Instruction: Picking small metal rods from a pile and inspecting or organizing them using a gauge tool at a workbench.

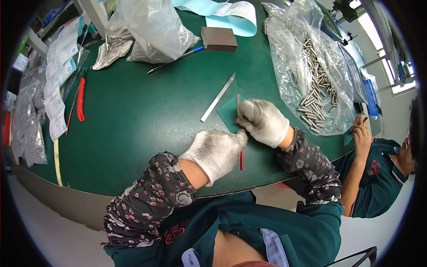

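Both my hands wear white work gloves smudged with grey. My left hand [215, 151] is closed over the bench, its thumb tip close to the fingers of my right hand. A thin red rod or handle [242, 160] sticks out below it toward the bench edge. My right hand [263, 123] is curled closed just to the right; whatever it pinches is hidden. Under and beside the fingers lies a small green sheet [227, 114], with a narrow grey strip [238, 99] along its upper corner. A flat metal strip [218, 97] rests diagonally to the left of the sheet.
On the green bench [120, 120], an open plastic bag of metal pins [318, 89] lies right. A brown block [219, 39], pen [175, 60] and bulging plastic bag [155, 31] are behind. Red-handled pliers [81, 99] lie left. A co-worker [373, 173] sits at right.
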The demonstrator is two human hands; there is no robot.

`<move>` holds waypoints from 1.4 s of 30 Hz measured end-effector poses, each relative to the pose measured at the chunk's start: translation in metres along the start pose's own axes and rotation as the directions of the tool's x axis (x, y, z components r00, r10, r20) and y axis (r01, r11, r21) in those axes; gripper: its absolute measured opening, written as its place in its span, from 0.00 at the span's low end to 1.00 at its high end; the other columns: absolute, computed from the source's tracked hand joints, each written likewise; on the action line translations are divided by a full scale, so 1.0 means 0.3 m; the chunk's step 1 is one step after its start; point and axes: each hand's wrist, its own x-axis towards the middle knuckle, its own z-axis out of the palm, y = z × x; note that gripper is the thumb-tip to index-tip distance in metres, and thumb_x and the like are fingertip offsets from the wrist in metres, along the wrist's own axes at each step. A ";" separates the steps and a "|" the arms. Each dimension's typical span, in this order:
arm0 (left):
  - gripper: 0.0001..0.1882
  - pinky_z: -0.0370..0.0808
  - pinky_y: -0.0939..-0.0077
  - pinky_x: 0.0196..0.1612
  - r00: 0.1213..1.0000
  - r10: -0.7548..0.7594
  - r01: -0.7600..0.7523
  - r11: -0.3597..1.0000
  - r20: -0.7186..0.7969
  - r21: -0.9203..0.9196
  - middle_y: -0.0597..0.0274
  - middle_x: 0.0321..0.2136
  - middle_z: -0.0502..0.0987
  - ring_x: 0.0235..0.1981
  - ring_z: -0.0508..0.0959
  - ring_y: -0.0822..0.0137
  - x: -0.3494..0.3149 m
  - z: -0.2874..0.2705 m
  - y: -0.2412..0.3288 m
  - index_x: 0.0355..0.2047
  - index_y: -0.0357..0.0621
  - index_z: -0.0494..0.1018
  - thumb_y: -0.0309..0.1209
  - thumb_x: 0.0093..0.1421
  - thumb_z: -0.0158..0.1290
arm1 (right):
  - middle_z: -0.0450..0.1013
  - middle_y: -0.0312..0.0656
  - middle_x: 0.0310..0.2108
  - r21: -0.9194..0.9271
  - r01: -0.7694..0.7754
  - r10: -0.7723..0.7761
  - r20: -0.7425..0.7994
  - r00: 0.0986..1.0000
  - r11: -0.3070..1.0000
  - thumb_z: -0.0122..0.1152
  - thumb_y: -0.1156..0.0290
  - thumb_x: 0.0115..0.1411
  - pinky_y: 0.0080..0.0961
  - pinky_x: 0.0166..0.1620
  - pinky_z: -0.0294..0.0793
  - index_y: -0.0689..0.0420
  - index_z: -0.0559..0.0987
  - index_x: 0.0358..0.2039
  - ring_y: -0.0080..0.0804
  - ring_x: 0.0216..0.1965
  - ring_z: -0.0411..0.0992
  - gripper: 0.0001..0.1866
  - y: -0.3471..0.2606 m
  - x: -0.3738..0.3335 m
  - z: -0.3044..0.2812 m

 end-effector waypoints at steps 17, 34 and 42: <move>0.16 0.71 0.68 0.20 1.000 0.027 -0.027 1.000 -0.007 0.000 0.57 0.15 0.72 0.18 0.75 0.60 0.005 0.004 0.000 0.38 0.42 0.67 0.26 0.45 0.47 | 0.65 0.43 0.20 0.041 -0.043 0.042 0.031 0.999 0.998 0.55 0.74 0.49 0.33 0.27 0.64 0.58 0.63 0.22 0.45 0.23 0.65 0.09 -0.005 -0.008 0.002; 0.17 0.72 0.67 0.25 0.999 0.007 -0.012 0.989 -0.039 -0.148 0.54 0.21 0.74 0.23 0.76 0.58 0.002 -0.010 -0.014 0.40 0.44 0.68 0.26 0.47 0.46 | 0.70 0.40 0.25 0.446 -0.260 0.413 -0.290 0.863 0.857 0.53 0.74 0.51 0.22 0.35 0.67 0.60 0.71 0.27 0.31 0.30 0.68 0.04 -0.009 0.017 -0.032; 0.06 0.63 0.90 0.20 0.842 -0.531 -0.009 0.156 -0.092 -0.988 0.70 0.23 0.70 0.20 0.67 0.82 0.040 -0.041 -0.020 0.31 0.41 0.67 0.22 0.52 0.51 | 0.68 0.33 0.26 0.950 -0.074 0.570 -0.119 0.813 0.305 0.56 0.78 0.49 0.12 0.27 0.66 0.59 0.70 0.32 0.17 0.24 0.66 0.08 -0.110 -0.003 0.039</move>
